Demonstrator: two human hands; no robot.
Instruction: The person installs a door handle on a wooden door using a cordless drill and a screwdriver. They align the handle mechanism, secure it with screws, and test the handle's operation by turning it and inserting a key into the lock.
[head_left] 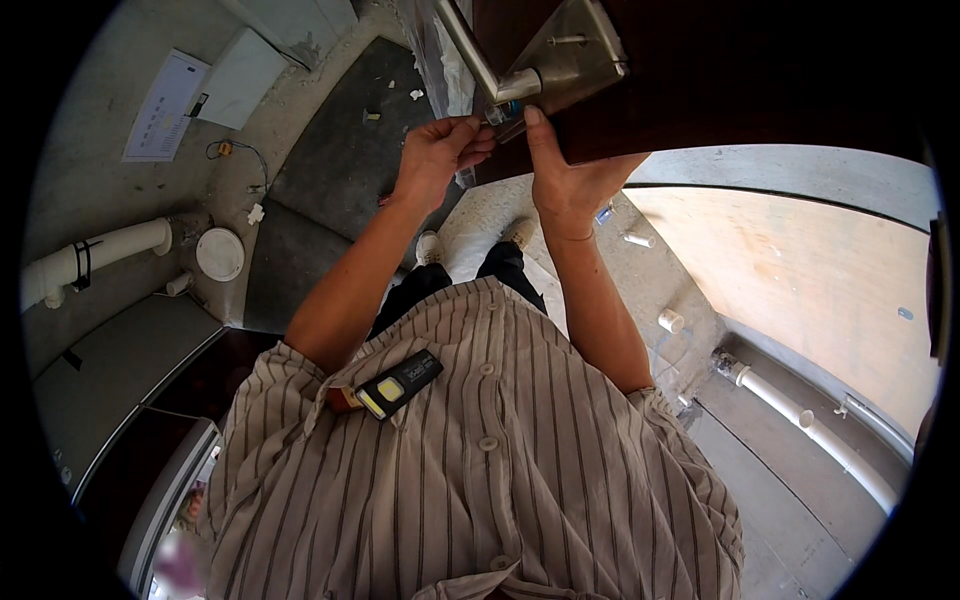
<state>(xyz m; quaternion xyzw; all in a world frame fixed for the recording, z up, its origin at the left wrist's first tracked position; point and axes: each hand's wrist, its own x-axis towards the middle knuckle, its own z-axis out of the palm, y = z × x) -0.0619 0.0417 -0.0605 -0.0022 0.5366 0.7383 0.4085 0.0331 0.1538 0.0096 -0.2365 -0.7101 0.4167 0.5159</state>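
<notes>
A dark red-brown door (740, 75) fills the top right, seen from above. On it sits a brushed metal door handle (480, 55) with a wide metal plate (575, 60). My left hand (440, 155) is closed in a pinch just below the lever's bend, next to a small clear and blue piece (500, 112). What lies between its fingertips is too small to make out. My right hand (570, 185) grips the door at its edge. Its thumb presses by the plate's lower corner, and its other fingers are hidden behind the door.
Clear plastic film (445, 60) hangs at the door's side. A dark grey mat (335, 170) covers floor at the left. White pipes (100, 260) run along the left wall and the lower right (820, 430). A pale wooden panel (800, 270) stands right. A black lamp (400, 385) hangs at my shirt pocket.
</notes>
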